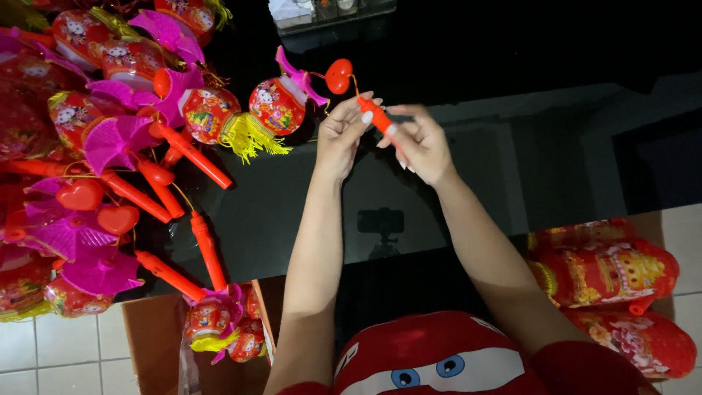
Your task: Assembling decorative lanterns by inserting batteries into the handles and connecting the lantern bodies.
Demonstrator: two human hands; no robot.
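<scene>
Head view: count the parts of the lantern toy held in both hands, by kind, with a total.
orange handle stick: 1
red heart: 1
round printed lantern: 1
Total: 3

a glossy black counter (512, 153) is filling most of the view, its dark top reflecting a pale band of light and a small camera stand. white floor tiles (58, 358) with grey joints are showing at the lower left, and more are peeking in at the far right edge (684, 241). a brown cardboard box (150, 340) is sitting on the floor beside the counter's near edge. a pale box (291, 12) is resting at the far side in deep shadow.
</scene>
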